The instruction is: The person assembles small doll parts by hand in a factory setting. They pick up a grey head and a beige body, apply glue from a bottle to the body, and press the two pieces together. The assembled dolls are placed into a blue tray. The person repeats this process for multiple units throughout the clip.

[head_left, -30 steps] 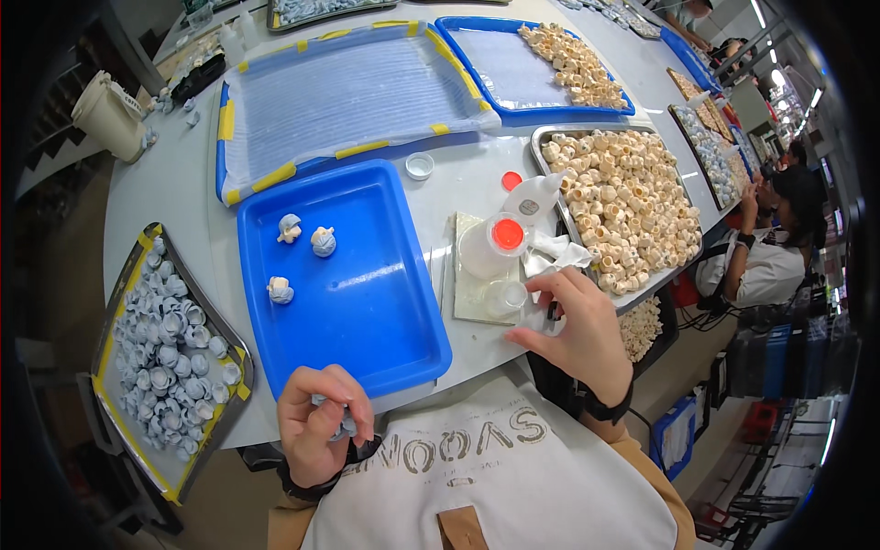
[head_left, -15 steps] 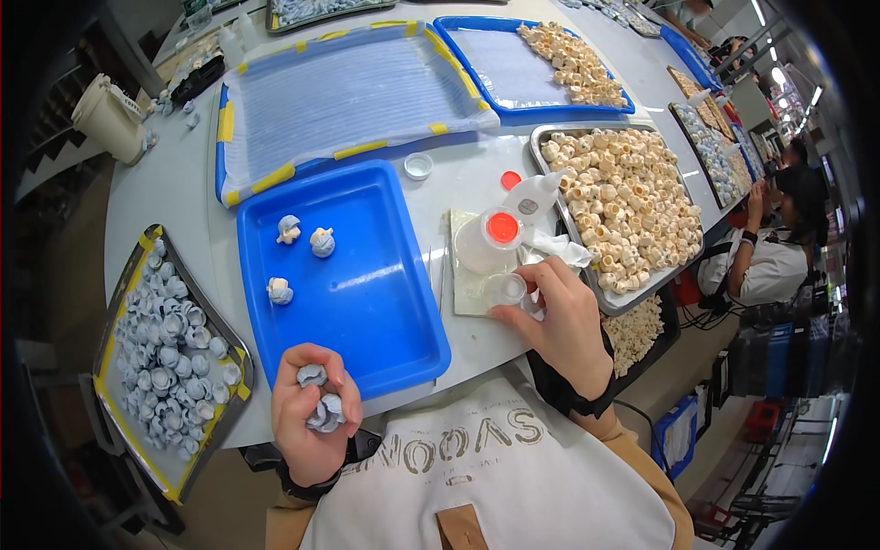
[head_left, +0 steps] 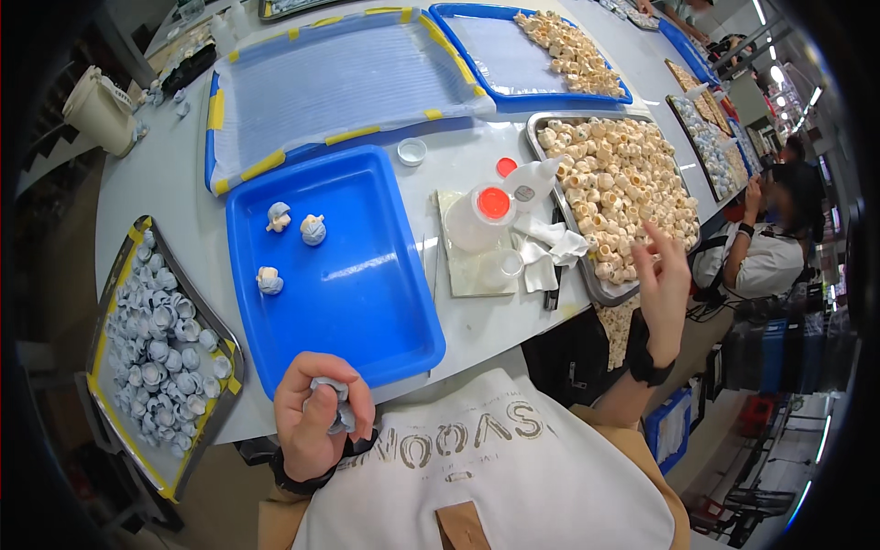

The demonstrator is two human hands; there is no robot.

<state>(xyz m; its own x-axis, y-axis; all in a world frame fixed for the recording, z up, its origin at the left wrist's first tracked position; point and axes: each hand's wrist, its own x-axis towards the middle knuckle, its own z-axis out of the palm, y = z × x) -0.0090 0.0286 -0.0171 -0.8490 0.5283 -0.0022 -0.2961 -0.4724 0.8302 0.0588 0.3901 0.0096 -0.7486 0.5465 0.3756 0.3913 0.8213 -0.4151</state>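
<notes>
My left hand (head_left: 316, 417) is closed around pale blue-grey shell-shaped pieces (head_left: 341, 394), held just off the near edge of a blue plastic tray (head_left: 367, 302). Inside that tray lie three small cream pieces with blue-grey parts on them (head_left: 313, 230), set apart from each other. Over the near right part of a metal tray (head_left: 561, 209) reaches my right hand (head_left: 665, 284). Its fingers are apart, and nothing shows between them. Hollow cream-coloured pieces (head_left: 623, 183) fill the metal tray. Whether the fingertips touch any of them, I cannot tell.
Between the trays stand a small clear cup (head_left: 501, 266), a red-topped translucent container (head_left: 469, 229) and a squeeze bottle (head_left: 533, 183), beside crumpled white tissue (head_left: 559, 240). At left, a yellow-taped tray (head_left: 225, 403) holds blue-grey shells. A lined tray (head_left: 339, 82) lies behind. Another person (head_left: 765, 247) sits at right.
My right hand has left the small clear cup and moved right to the tray of cream pieces. My left hand remains near the blue tray, its fingers now wrapped further over the blue-grey pieces.
</notes>
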